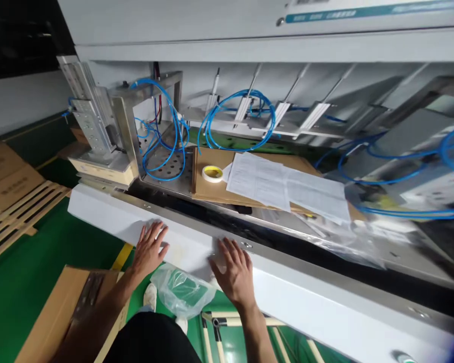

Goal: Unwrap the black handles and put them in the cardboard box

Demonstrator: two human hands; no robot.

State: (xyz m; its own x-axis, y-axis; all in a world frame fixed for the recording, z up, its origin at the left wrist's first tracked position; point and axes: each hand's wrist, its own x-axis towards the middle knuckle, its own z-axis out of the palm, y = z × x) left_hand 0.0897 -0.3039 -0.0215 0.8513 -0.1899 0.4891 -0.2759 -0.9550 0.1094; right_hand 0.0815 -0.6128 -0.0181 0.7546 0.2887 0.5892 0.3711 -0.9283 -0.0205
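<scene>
My left hand (150, 248) rests on the long white front panel (302, 290) of the machine, its fingers spread. Farther right, my right hand (234, 272) lies on the same panel, fingers stretched toward the metal edge. Neither hand holds anything. Beyond them, a roll of tape (212, 174) with a yellow core lies on a flat piece of cardboard (208, 190). Printed sheets of paper (261, 181) overlap on that cardboard, and clear plastic wrap (351, 247) sits at their right, somewhat blurred.
Coiled blue air hoses (242, 121) hang before several slanted cylinders (280, 113). A metal frame (124, 131) stands at the left. Below are a clear plastic bag (183, 292), an open cardboard box (49, 312), a tube frame (230, 321) and a wooden pallet (26, 217).
</scene>
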